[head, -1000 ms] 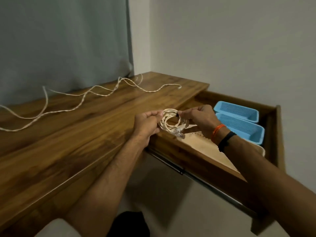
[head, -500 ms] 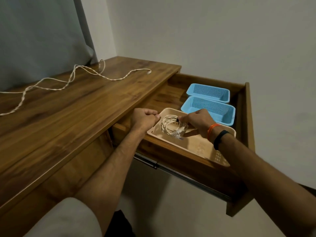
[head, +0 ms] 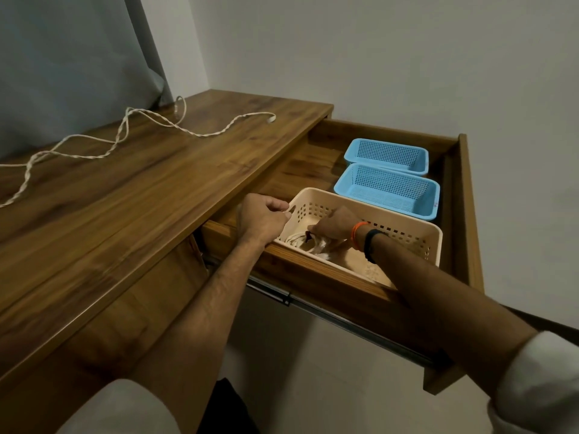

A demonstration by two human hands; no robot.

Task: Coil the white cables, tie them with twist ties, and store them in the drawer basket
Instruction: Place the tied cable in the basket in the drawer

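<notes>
A cream perforated basket (head: 404,219) sits in the open wooden drawer (head: 466,214). Inside it lies a coiled white cable (head: 302,241), bound by a dark twist tie. My right hand (head: 333,227) reaches down into the basket and its fingertips pinch the coil at the tie. My left hand (head: 263,219) hovers at the basket's left rim with its fingers curled into a loose fist, holding nothing that I can see. A second white cable (head: 125,139) lies loose and twisted across the wooden desk top (head: 141,195) at the back left.
Two blue mesh baskets (head: 388,189) stand side by side at the far end of the drawer, behind the cream one. A grey curtain (head: 72,64) hangs behind the desk. A plain wall stands to the right of the drawer.
The coil has gone from in front of the drawer down into the cream basket, carried by my right hand. My left hand has let go of it and stays at the rim.
</notes>
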